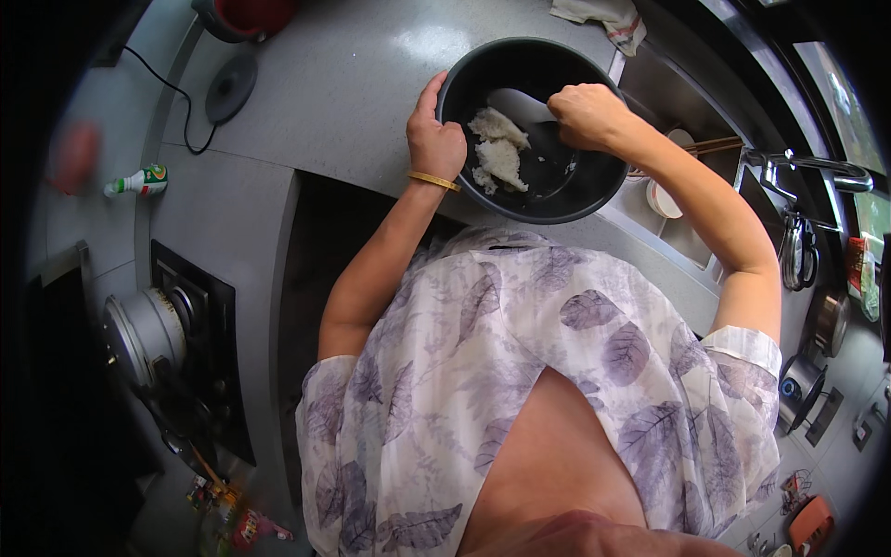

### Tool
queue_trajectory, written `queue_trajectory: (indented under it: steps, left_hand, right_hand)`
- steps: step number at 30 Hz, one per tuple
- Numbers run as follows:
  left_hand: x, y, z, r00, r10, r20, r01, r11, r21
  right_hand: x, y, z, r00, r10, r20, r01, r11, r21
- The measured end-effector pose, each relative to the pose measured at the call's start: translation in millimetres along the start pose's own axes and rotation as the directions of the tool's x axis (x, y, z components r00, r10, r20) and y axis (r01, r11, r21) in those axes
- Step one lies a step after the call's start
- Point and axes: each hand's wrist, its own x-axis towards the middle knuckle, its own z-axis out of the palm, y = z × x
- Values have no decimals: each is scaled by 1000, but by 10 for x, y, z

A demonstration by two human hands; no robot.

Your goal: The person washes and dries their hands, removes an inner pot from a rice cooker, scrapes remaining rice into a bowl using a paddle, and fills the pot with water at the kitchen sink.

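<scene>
Before me a dark inner pot is tilted so that its inside faces up toward me, at the edge of the grey counter. Clumps of cooked white rice stick to its bottom, with a few loose grains beside them. My left hand, with a gold bangle at the wrist, grips the pot's left rim, thumb toward the inside. In the fist of my right hand is the handle of a pale rice paddle. Its blade lies inside the pot, just above the rice.
Right of the pot is a steel sink with a bowl, chopsticks and a faucet. A cloth lies at the back. On the left are a corded round base, a bottle and a pressure cooker on the stove.
</scene>
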Motion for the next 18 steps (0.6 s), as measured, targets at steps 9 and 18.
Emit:
queue_trajectory:
  steps: [9, 18]
  left_hand:
    - [-3, -4, -33, 999, 32, 4, -32, 999, -5]
    - [-7, 54, -34, 998, 31, 47, -31, 999, -7]
  right_hand:
    - [-371, 10, -182, 982, -65, -176, 47, 993, -108]
    - [-713, -480, -128, 981, -177, -74, 185, 975, 126]
